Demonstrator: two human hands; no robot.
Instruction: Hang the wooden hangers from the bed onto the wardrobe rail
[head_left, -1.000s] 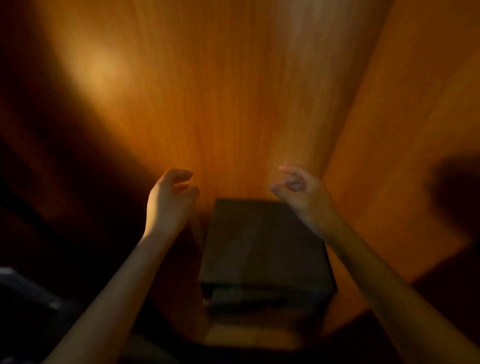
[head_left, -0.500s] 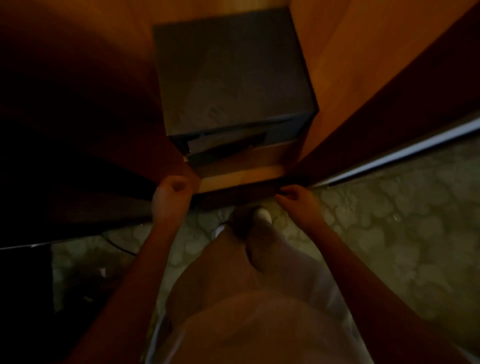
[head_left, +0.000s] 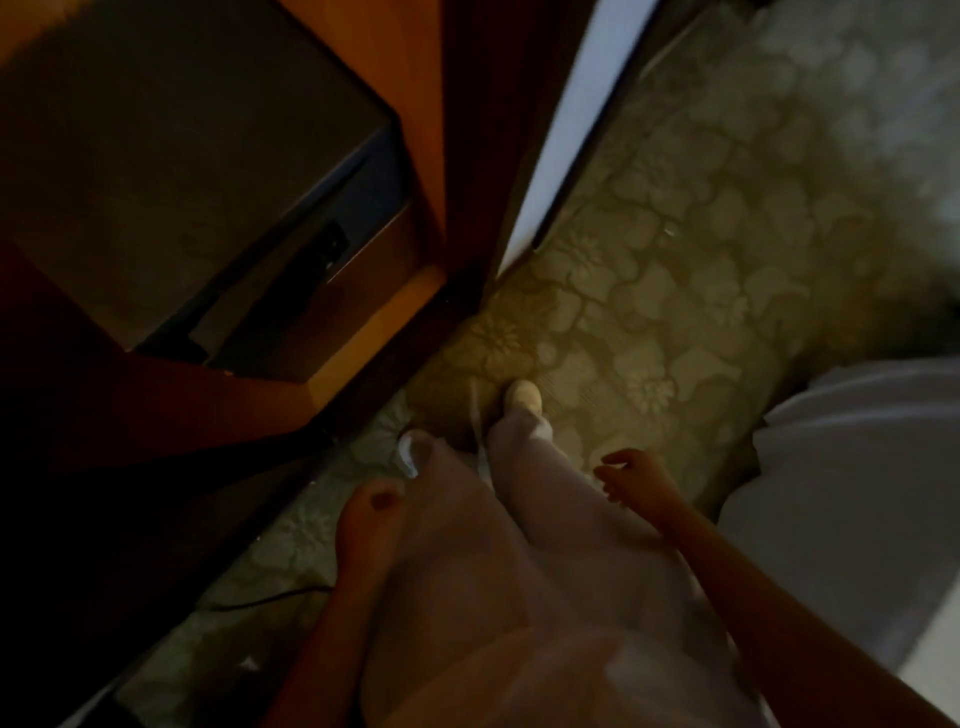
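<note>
No hanger and no rail show in this dim, blurred head view. The orange wooden wardrobe fills the upper left, seen from above at its open bottom. My left hand hangs low beside my leg, fingers loosely curled, holding nothing. My right hand is lowered over the floor with its fingers apart and empty. The white bed edges in at the right, and only bare sheet shows there.
A dark grey box sits on the wardrobe floor. A white-edged wardrobe door stands open. Patterned floor spreads right of it. My light trousers and shoes are below me. A dark cable lies on the floor at left.
The view has swung from inside the wardrobe down and to the right, toward the floor and bed. Both hands have dropped from chest height to beside my legs, still holding nothing.
</note>
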